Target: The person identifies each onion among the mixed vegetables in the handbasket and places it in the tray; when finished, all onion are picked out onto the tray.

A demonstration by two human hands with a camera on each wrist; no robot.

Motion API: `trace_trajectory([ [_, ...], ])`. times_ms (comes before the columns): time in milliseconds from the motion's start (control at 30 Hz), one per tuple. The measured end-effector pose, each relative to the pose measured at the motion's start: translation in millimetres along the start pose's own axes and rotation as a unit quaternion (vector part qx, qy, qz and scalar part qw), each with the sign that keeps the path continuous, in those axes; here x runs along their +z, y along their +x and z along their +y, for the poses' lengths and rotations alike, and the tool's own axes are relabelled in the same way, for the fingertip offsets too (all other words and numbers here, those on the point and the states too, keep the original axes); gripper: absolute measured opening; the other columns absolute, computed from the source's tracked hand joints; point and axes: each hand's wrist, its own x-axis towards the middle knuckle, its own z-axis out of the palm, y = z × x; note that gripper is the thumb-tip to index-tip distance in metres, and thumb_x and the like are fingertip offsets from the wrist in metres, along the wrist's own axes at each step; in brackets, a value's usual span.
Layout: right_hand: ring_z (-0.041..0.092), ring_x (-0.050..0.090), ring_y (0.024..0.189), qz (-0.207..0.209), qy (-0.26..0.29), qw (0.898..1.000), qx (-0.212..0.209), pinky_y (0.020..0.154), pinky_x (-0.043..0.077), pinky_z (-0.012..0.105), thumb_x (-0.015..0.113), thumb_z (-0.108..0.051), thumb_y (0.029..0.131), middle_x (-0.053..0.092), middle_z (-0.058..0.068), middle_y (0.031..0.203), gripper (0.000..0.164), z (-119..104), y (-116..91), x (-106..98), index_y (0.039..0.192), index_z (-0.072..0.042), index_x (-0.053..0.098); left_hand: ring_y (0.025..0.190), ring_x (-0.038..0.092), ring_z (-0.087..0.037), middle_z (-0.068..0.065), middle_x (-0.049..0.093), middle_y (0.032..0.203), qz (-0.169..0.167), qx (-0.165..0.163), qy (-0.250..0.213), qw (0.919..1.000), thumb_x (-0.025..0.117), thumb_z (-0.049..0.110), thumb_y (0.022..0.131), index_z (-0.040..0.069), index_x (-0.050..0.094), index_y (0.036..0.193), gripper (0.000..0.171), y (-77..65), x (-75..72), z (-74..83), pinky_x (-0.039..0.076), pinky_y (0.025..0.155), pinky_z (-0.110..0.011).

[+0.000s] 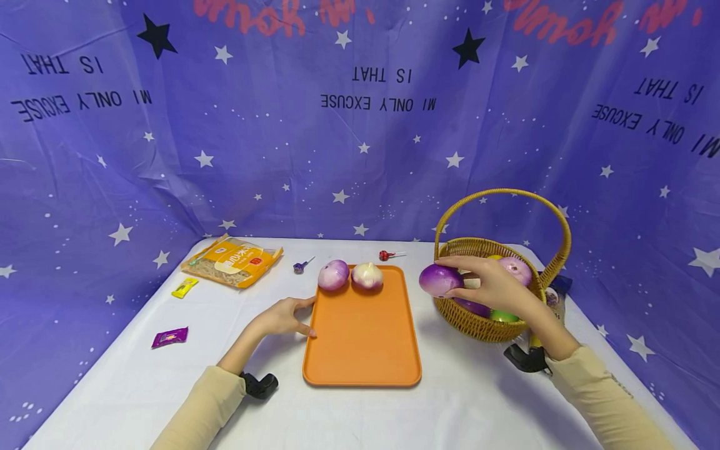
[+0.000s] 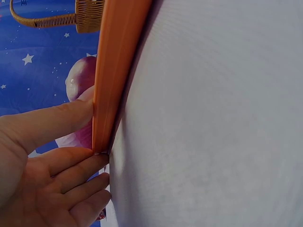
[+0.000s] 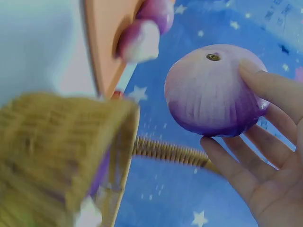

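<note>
Purple onion [image 1: 437,281] in the right hand [image 1: 497,284], raised beside the basket [image 1: 475,326]

Thumb and fingers curve round it, the right forearm [image 1: 554,331] angled in past the basket's rim. The left hand [image 1: 280,317], thumb spread from loosely straight fingers, touches the left edge of the orange tray [image 1: 362,340]. Only the right wrist view shows the onion's brown mark [image 3: 213,57].

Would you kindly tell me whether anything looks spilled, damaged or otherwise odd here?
The black printed lettering on the purple star-printed cloth backdrop reads upside down, as if hung inverted; nothing looks spilled or damaged.
</note>
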Motion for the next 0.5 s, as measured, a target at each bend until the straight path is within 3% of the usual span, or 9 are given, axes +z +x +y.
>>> trace_trajectory([
  [167,0.015,0.062,0.103,0.003,0.000,1.000,-0.023,0.081,0.055,0.034,0.082,-0.022,0.077,0.065,-0.001,0.123,0.056,-13.6,7.0,16.0,0.129,-0.013,0.063,0.130,0.041,-0.040,-0.025,0.048,0.139,0.000,0.005,0.005,1.0000,0.085,0.028,0.071,-0.004,0.045,0.140,0.086,0.0,0.7,0.0,0.033,0.108,-0.052],
  [333,0.016,0.060,0.111,-0.004,0.033,0.999,-0.039,0.088,0.053,0.032,0.081,-0.021,0.079,0.063,-0.001,0.126,0.055,-19.6,13.9,36.3,0.129,-0.012,0.062,0.131,0.041,-0.039,-0.025,0.047,0.139,-0.001,0.004,0.003,1.0000,0.085,0.028,0.072,-0.003,0.045,0.141,0.086,0.2,0.0,0.0,0.032,0.108,-0.052],
  [500,0.013,0.062,0.104,-0.016,0.077,0.996,-0.040,0.077,0.056,0.027,0.080,-0.022,0.080,0.063,-0.002,0.125,0.054,-23.6,23.0,60.1,0.129,-0.011,0.062,0.131,0.041,-0.039,-0.025,0.047,0.139,-0.003,-0.003,-0.001,1.0000,0.085,0.027,0.071,-0.003,0.045,0.141,0.086,0.4,-0.4,-0.2,0.032,0.108,-0.052],
])
